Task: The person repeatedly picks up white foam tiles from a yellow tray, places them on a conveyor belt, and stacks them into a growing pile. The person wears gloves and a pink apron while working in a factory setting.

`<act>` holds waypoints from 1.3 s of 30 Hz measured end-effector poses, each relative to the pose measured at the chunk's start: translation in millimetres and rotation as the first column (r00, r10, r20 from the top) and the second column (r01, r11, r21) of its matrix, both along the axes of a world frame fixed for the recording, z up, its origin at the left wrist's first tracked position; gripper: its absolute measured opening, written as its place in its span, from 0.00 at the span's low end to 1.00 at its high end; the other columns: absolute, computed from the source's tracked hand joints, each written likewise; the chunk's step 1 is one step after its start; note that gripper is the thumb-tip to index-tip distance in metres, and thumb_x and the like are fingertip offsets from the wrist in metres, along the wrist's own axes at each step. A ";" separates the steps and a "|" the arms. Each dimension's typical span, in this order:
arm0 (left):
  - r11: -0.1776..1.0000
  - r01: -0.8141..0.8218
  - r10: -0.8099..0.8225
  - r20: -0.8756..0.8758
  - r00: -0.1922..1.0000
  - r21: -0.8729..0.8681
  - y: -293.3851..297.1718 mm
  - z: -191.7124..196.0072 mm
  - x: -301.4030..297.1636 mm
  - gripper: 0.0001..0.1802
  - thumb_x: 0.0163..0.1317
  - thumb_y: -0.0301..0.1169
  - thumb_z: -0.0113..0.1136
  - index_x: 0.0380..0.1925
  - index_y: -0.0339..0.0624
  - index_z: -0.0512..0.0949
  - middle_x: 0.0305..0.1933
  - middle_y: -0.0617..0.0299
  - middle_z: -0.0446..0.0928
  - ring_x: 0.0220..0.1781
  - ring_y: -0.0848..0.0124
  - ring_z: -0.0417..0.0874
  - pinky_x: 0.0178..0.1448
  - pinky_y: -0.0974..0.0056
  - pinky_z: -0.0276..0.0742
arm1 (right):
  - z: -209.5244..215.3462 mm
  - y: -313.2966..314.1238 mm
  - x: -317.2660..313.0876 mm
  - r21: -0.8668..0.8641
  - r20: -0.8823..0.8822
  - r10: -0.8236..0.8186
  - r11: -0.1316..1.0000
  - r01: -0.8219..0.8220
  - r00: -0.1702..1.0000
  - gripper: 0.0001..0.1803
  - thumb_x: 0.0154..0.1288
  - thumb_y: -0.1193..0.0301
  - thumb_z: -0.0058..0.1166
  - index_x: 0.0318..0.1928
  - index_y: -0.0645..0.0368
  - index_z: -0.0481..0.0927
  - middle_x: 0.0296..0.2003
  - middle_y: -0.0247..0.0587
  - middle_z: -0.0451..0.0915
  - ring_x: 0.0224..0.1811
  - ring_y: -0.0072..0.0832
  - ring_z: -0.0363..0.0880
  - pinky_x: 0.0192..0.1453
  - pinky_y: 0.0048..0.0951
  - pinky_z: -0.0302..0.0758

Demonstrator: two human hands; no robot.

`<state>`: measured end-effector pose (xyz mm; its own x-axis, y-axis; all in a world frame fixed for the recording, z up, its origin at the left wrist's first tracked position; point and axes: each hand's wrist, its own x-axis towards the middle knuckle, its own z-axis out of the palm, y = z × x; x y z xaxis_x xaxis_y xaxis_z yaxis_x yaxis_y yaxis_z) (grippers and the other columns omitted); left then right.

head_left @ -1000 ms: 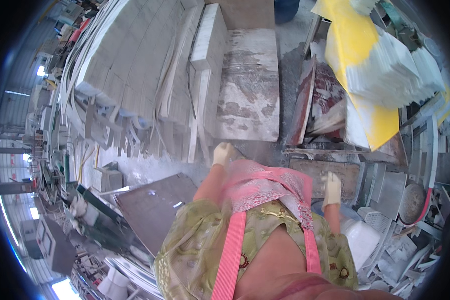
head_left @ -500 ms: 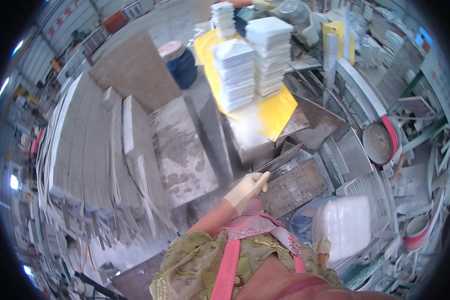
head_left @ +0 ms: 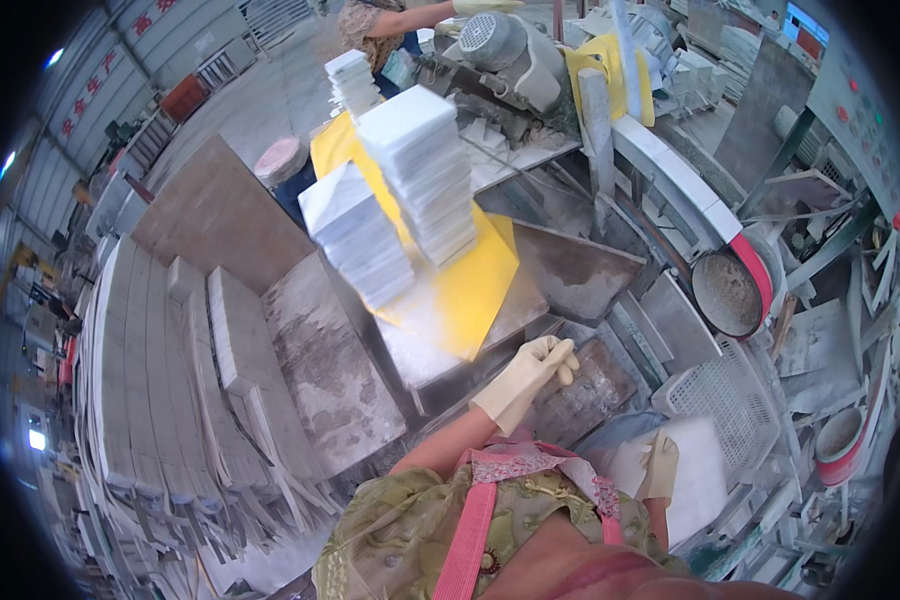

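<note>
R hand now more in view, L hand nr brown board — grip unclear, both

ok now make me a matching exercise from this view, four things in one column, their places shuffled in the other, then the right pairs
Things:
1. nearer yellow sheet
2. left grip
3. perforated basket
4. control panel

Places in the picture:
A. next to the worn brown board
B. upper right, near the edge of the view
C. beneath stacks of white slabs
D. to the right of the right grip

Right pairs: 1-C, 2-A, 3-D, 4-B
</note>
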<state>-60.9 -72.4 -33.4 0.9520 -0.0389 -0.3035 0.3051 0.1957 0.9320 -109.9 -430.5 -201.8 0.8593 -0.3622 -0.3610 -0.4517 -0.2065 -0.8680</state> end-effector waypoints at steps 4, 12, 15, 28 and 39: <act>0.990 -0.104 0.121 0.175 0.977 -0.100 -2.7 -6.0 55.3 0.14 0.76 0.40 0.57 0.40 0.39 0.80 0.34 0.63 0.83 0.41 0.77 0.82 0.52 0.70 0.74 | 21.9 -14.0 59.9 0.027 0.082 0.065 0.997 -0.067 0.995 0.26 0.80 0.49 0.48 0.33 0.59 0.82 0.13 0.33 0.73 0.11 0.18 0.66 0.18 0.21 0.62; 0.877 -0.414 0.390 0.139 0.910 0.245 27.2 -13.6 110.2 0.19 0.71 0.36 0.63 0.58 0.39 0.80 0.54 0.56 0.84 0.57 0.70 0.82 0.61 0.64 0.78 | 72.6 -39.2 185.4 -0.068 0.215 0.019 0.998 -0.004 0.976 0.23 0.81 0.54 0.47 0.48 0.63 0.83 0.28 0.40 0.83 0.30 0.22 0.78 0.39 0.26 0.73; 0.643 -0.569 0.511 0.266 0.817 0.513 46.6 -35.0 113.9 0.19 0.72 0.32 0.60 0.59 0.37 0.79 0.49 0.52 0.86 0.53 0.67 0.86 0.57 0.63 0.81 | 90.9 -59.8 263.3 -0.460 0.291 0.204 0.886 -0.050 0.935 0.24 0.80 0.57 0.49 0.57 0.67 0.81 0.48 0.48 0.85 0.52 0.34 0.81 0.60 0.34 0.74; -0.250 -0.486 0.572 0.533 0.624 0.837 73.7 -111.8 132.6 0.17 0.63 0.29 0.60 0.51 0.37 0.83 0.60 0.44 0.81 0.65 0.42 0.77 0.72 0.48 0.71 | 59.7 -86.4 535.3 -0.937 0.073 0.631 0.308 -0.163 0.772 0.35 0.76 0.51 0.45 0.75 0.58 0.64 0.76 0.54 0.61 0.79 0.48 0.55 0.81 0.53 0.49; -0.368 -0.431 0.502 0.566 0.654 0.824 69.4 -114.5 133.3 0.20 0.63 0.30 0.60 0.54 0.36 0.81 0.62 0.43 0.80 0.64 0.41 0.77 0.70 0.47 0.71 | 55.3 -79.8 528.0 -0.968 0.090 0.575 0.243 -0.065 0.813 0.33 0.78 0.50 0.43 0.74 0.55 0.66 0.75 0.51 0.64 0.78 0.46 0.58 0.80 0.57 0.50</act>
<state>72.5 -3.0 -148.0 0.4506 0.7298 0.5142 0.6946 -0.6484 0.3115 418.1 -510.4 -146.4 0.9309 0.1243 0.3434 0.1485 -0.9879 -0.0450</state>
